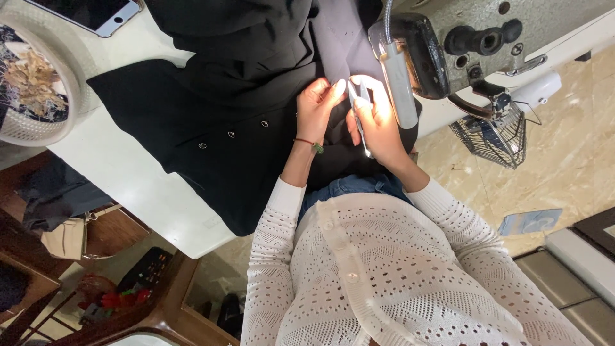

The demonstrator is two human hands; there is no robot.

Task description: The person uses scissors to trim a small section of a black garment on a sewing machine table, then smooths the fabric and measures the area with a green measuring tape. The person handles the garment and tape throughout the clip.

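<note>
A black garment (211, 122) with small metal studs lies over the white sewing table (128, 173) and into my lap. My left hand (317, 106) pinches a fold of the dark cloth, fingers closed on it; a thin bracelet sits on its wrist. Right beside it, my right hand (379, 128) grips a small metal thread snip (360, 112) whose tip touches the cloth next to the left fingertips. Both hands sit just in front of the sewing machine (487, 38). I wear a white open-knit cardigan.
A gooseneck lamp (398, 77) shines on my right hand. A white basket (48, 125) of thread scraps stands on the table's far left, with a phone (96, 14) behind it. A small wire-caged fan (496, 131) sits on the tiled floor at right. Wooden furniture is at lower left.
</note>
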